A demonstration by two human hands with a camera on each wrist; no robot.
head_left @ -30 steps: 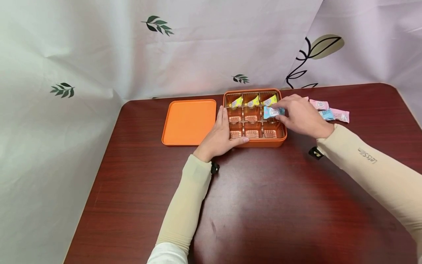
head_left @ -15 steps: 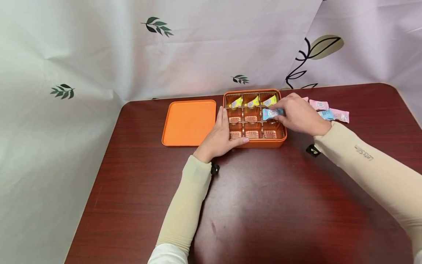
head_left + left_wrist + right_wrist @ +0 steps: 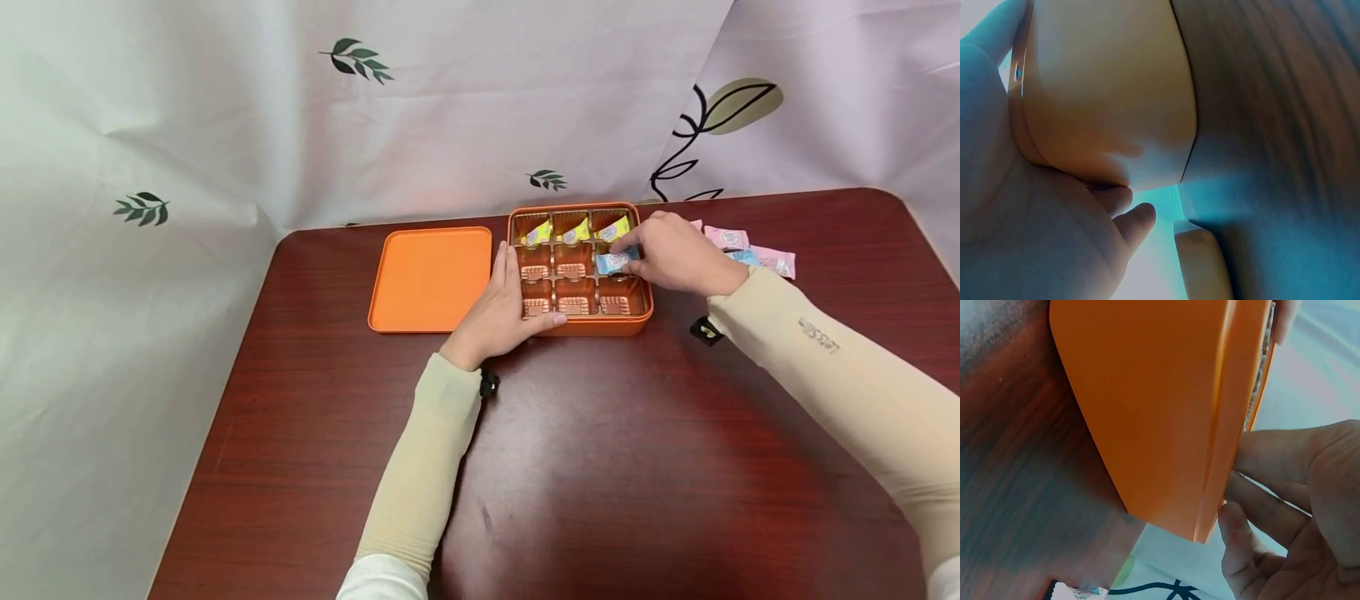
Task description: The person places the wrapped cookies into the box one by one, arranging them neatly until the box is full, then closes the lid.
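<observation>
An orange box (image 3: 604, 328) with a copper-coloured divided tray stands near the table's far edge. Three yellow wrapped candies (image 3: 537, 233) lie in its back row, one per compartment. Between thumb and fingers my right hand (image 3: 678, 254) pinches a blue wrapped candy (image 3: 612, 264) at the right compartment of the middle row. That candy is out of sight in the right wrist view, behind the box wall (image 3: 1147, 406). My left hand (image 3: 487, 321) rests against the box's left side with straight fingers, its thumb along the front rim.
Left of the box lies a flat orange lid (image 3: 431, 279). To the right, partly behind my right hand, are pink wrapped candies (image 3: 726, 239) and another blue candy (image 3: 746, 257). A white patterned cloth (image 3: 450, 108) hangs behind the dark red table (image 3: 585, 467).
My right hand has moved slightly left and lowered the blue candy into the middle row's right compartment. My left hand has stayed in place on the box.
</observation>
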